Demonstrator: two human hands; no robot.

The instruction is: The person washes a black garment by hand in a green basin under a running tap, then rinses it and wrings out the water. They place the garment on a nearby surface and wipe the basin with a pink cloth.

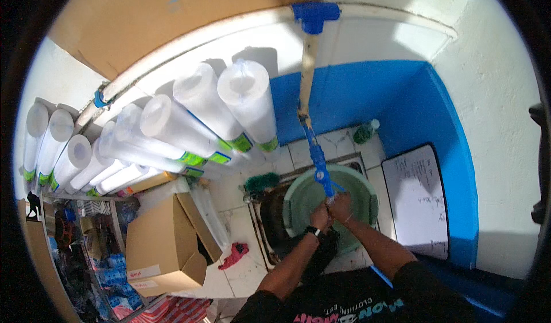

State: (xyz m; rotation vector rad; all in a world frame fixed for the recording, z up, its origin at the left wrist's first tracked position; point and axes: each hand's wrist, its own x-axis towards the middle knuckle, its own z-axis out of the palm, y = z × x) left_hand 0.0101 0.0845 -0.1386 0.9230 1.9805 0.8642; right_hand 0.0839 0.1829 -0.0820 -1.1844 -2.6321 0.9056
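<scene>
My left hand [321,216] and my right hand [340,207] meet just below the blue tap [320,174], over a pale green basin [291,208]. The fingers of both are curled closed against each other. Whether anything small is between them is hidden. A dark watch with a light face [313,230] is on my left wrist. Under the forearms, at the basin's near side, shows a dark, shaggy mass [322,254] whose kind I cannot make out. The basin rests on a dark, rusty-edged sink [270,220].
A green brush [262,182] lies at the sink's far left corner. Further left are a red cloth [234,255], an open cardboard box [163,245] and tall white rolls [247,96]. A bottle with green contents [365,132] and a whiteboard [416,199] stand right.
</scene>
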